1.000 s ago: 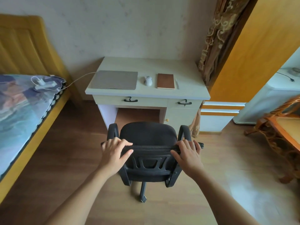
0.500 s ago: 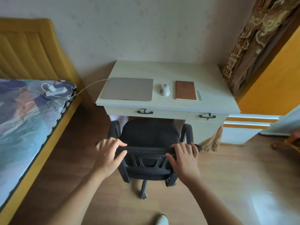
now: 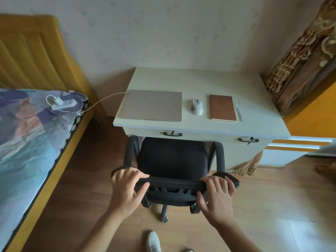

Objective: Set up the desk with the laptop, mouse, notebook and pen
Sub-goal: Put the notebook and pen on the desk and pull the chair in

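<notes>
Nearest the camera, a white shoe (image 3: 153,241) showed at the bottom edge, cut off, with a second one barely visible beside it. Just beyond, the left hand (image 3: 125,190) and the right hand (image 3: 217,193) both grasped the top rail of the black chair (image 3: 172,160), fingers curled over it and thumbs underneath. Compared with a second earlier, the chair had rolled forward: its seat front and armrests had come up to the drawer edge, where before a clear strip of floor lay between chair and desk. The person had stepped in with it, and the view had closed on the desk. That suggested the arranging itself was done and the chair was being tucked in as a finishing touch.

On the desk (image 3: 196,82) the task's things lay in a row near the front edge: the closed laptop (image 3: 152,105) at the left with a white cable (image 3: 105,99) running off to the bed (image 3: 32,128), the white mouse (image 3: 197,106) just beside it, then the brown notebook (image 3: 222,108), and the pale pen (image 3: 238,111) along the notebook's right edge.

The pen was faint against the desktop and hard to make out. The chair's base was mostly hidden, and the kneehole under the desk could not be seen
</notes>
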